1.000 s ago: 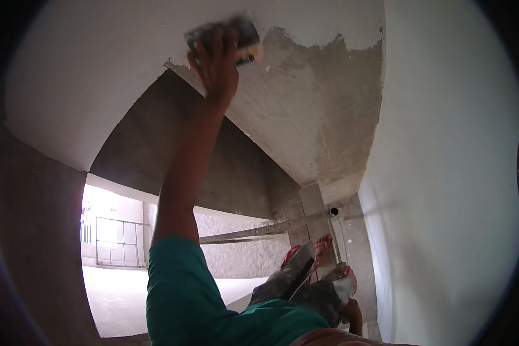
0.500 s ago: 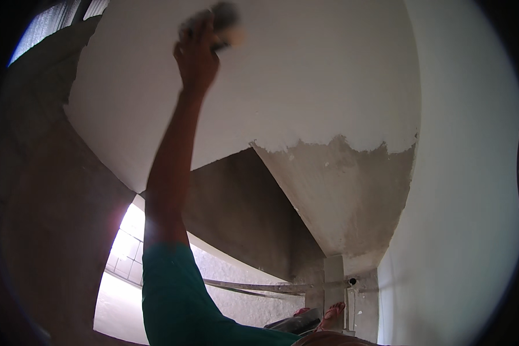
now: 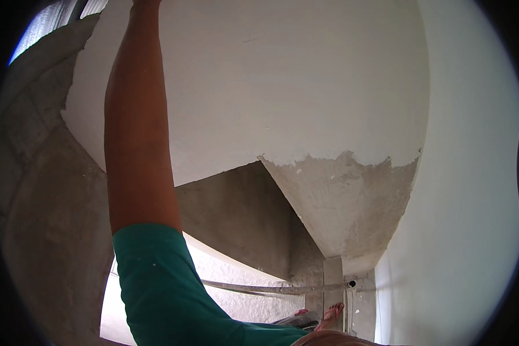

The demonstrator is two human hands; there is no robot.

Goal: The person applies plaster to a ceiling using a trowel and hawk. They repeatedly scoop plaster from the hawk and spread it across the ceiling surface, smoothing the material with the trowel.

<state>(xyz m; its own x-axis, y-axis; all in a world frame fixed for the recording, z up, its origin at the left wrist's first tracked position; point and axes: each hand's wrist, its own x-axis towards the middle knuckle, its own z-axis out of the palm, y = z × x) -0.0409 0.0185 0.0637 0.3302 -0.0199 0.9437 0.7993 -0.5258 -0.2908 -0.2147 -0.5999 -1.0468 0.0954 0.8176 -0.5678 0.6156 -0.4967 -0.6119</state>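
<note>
My left arm (image 3: 137, 115), bare below a green sleeve (image 3: 155, 265), reaches up across the left part of the view. It runs out past the top edge at the wrist, so the hand, its fingers and anything in them are out of the picture. Behind the arm spreads a broad white-coated surface (image 3: 294, 81), with a ragged lower border above a bare grey-brown strip (image 3: 352, 202). My right hand does not appear.
A smooth pale wall (image 3: 473, 190) stands at right. Rough grey surfaces (image 3: 57, 230) curve along the left, and a dark grey recess (image 3: 242, 213) lies below the coating. At the bottom show a long bar (image 3: 259, 287), a bare foot (image 3: 332, 315) and a round dark opening (image 3: 352, 284).
My left arm has swung left and farther up. The hand, earlier gripping a dark, blurred tool against the white surface, has gone out past the top edge. The view has shifted slightly.
</note>
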